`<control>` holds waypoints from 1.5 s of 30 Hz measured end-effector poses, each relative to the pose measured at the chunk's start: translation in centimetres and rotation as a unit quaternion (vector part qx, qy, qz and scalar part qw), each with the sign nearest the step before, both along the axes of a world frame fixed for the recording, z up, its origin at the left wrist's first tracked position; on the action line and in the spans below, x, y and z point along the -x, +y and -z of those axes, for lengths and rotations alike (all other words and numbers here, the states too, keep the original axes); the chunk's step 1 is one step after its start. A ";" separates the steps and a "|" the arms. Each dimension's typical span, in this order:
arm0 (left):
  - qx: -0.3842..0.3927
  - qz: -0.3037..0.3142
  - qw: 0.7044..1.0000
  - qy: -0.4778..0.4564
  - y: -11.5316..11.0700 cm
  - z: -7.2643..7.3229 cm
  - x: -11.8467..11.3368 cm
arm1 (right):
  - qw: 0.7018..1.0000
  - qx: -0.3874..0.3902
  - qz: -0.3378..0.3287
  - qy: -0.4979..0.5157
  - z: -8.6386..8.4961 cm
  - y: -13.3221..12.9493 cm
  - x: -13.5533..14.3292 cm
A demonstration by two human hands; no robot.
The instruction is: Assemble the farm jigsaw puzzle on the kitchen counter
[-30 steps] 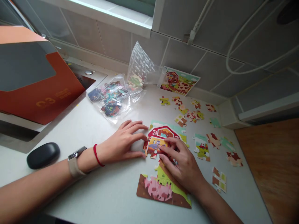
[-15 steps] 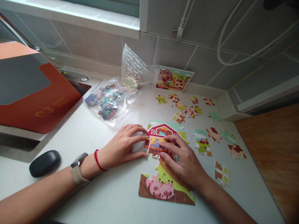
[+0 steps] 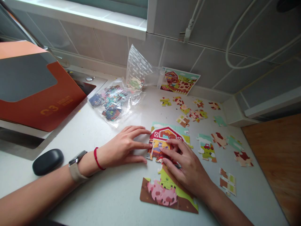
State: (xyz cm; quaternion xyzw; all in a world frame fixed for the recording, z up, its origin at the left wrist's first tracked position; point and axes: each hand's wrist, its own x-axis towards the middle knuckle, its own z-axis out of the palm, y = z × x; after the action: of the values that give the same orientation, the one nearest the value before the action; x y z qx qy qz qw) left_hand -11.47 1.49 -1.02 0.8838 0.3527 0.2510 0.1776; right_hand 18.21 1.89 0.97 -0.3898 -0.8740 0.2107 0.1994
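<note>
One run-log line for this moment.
left hand: left edge of barn pieces | right hand: touching barn pieces | picture card: against wall

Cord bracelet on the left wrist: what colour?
Red bracelet, plain, clearest in the head view.

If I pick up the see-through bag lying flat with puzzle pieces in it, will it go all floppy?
Probably yes: the clear plastic bag looks thin and wrinkled, so it should sag and crinkle. The puzzle pieces inside lie jumbled, so they'd likely slide and bunch up.
</note>
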 end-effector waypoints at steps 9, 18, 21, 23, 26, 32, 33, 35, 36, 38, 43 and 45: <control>-0.003 -0.010 1.000 -0.001 -0.1 0.0 -0.1 | 0.999 -0.022 -0.013 -0.021 0.1 -0.1 0.1; -0.007 -0.010 1.000 0.003 -0.2 -0.1 -0.1 | 0.999 -0.031 -0.024 -0.037 0.0 -0.1 0.2; -0.005 -0.010 1.000 0.006 -0.1 0.0 -0.1 | 0.999 -0.026 -0.025 -0.035 0.1 -0.1 0.2; -0.003 -0.010 1.000 0.007 -0.1 0.1 -0.1 | 0.999 -0.023 -0.018 -0.034 0.1 -0.2 0.2; -0.006 -0.010 1.000 0.010 -0.2 0.2 0.0 | 0.999 -0.021 -0.012 -0.035 -0.1 -0.3 0.2; -0.002 -0.016 1.000 0.002 -0.3 0.6 0.1 | 0.999 -0.017 -0.014 -0.028 -0.3 -0.4 0.3; 0.001 -0.016 1.000 0.001 -0.3 0.6 0.0 | 0.999 -0.016 -0.013 -0.024 -0.2 -0.4 0.3; 0.004 -0.017 1.000 -0.003 -0.2 0.5 0.0 | 1.000 -0.010 -0.012 -0.012 0.0 -0.4 0.3; 0.004 -0.018 1.000 -0.007 -0.1 0.4 0.1 | 1.000 -0.005 -0.013 0.000 0.0 -0.4 0.2; 0.002 -0.020 1.000 -0.016 -0.1 0.3 0.1 | 0.999 0.004 -0.020 0.044 0.0 -0.2 0.1; -0.017 -0.012 0.999 -0.027 0.0 0.3 0.2 | 0.988 -0.047 0.006 0.144 -1.6 1.4 -1.8; -0.025 -0.011 0.999 -0.032 0.0 0.4 0.1 | 0.979 -0.091 0.095 0.155 -2.7 3.2 -3.8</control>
State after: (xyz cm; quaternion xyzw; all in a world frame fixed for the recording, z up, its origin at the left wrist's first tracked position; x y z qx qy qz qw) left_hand -11.58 1.52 -1.43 0.8759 0.3498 0.2895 0.1635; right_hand 22.01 5.13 3.65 -0.4141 -0.8066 0.1686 0.3865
